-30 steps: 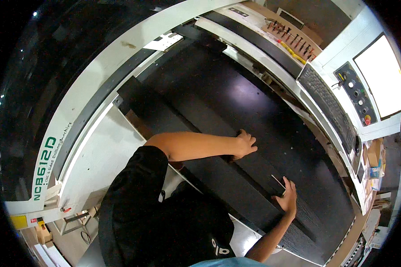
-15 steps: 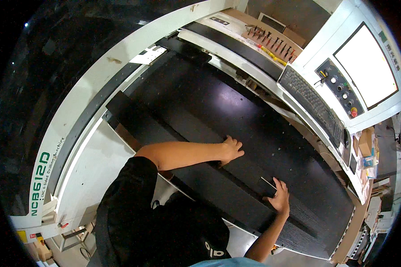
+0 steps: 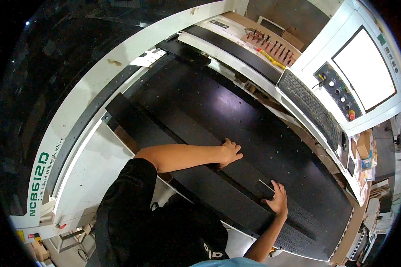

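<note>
White machine housing curves around a long black surface [image 3: 200, 102] that runs from the upper left to the lower right of the frame. On it lies a narrow black panel [image 3: 236, 178]. Left hand [image 3: 231, 152] presses flat and spread on the panel's upper edge; right hand [image 3: 278, 200], fingers open, rests at its end near the lower right. With uneven pushing, the panel may turn and jam, or fingers may get pinched at its edge.

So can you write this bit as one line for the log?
left hand: flat on narrow black panel | right hand: on panel's near end | under it: large black board | behind: keyboard
</note>
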### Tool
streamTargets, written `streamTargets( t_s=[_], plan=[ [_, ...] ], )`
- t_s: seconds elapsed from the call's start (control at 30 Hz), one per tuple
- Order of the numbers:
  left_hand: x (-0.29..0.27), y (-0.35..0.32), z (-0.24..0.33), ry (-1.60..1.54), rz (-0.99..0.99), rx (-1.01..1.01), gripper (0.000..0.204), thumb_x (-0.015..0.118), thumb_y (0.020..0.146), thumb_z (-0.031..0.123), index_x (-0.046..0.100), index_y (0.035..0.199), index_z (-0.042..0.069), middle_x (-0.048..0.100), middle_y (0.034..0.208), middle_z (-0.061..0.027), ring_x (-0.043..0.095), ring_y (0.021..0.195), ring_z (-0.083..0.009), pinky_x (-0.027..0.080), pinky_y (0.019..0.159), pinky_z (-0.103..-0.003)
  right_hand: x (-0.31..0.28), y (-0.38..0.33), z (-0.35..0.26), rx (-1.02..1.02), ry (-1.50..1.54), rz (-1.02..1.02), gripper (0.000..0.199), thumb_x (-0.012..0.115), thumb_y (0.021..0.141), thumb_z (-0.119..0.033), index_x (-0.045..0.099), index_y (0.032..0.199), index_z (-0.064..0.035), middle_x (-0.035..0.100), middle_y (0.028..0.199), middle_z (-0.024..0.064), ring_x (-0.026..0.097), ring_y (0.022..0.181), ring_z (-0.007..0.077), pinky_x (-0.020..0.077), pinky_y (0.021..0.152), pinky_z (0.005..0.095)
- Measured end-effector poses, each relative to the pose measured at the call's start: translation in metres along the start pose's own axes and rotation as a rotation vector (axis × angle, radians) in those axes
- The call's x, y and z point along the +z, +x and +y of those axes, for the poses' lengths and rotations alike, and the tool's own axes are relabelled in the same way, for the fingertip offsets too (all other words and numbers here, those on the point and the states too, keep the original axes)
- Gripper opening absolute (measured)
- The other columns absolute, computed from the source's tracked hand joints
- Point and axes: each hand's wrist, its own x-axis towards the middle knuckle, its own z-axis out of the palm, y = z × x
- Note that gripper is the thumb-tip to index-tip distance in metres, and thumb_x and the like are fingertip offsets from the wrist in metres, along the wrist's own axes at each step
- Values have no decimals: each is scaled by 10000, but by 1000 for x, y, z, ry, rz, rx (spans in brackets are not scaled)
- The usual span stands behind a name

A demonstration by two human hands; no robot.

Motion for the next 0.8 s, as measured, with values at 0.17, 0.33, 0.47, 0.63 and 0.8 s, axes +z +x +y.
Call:
streamTargets(
  t_s=[0.17,0.33,0.47,0.63,0.8],
  plan=[
    [8,6,0,-1,-4,-16,1262,1024,558,400,365,1599,127,445,1502,-267,504,1364,-477,417,1113,-696,2,1,2,-36,27,11,1130,1004,549,-261,504,1561,-206,484,1560,158,454,1450,406,382,1182,559],
    [1,1,1,-24,-23,-5,1306,1031,546,408,342,1619,123,434,1513,-272,493,1378,-479,414,1117,-696,-1,0,-3,-32,7,33,1126,1006,517,-234,536,1539,-175,508,1542,156,487,1430,399,419,1158,531],
    [-7,-5,1,-27,-38,11,1289,1027,559,404,346,1615,119,437,1510,-272,493,1377,-478,415,1121,-689,-3,-2,-6,-10,5,18,1125,1004,529,-233,527,1547,-185,499,1553,144,475,1441,393,404,1168,534],
    [-3,-2,1,-22,-17,0,1260,1025,567,405,364,1600,115,444,1505,-265,501,1370,-473,416,1123,-681,-3,-1,-4,10,-8,-1,1134,1001,540,-231,508,1561,-204,478,1570,133,457,1457,383,376,1187,545],
    [-1,0,1,-20,-25,-5,1254,1026,567,415,368,1591,110,445,1503,-264,503,1371,-468,415,1125,-682,-2,-1,-4,10,6,2,1135,1002,537,-221,509,1558,-206,482,1563,132,461,1452,382,377,1187,543]
  ],
)
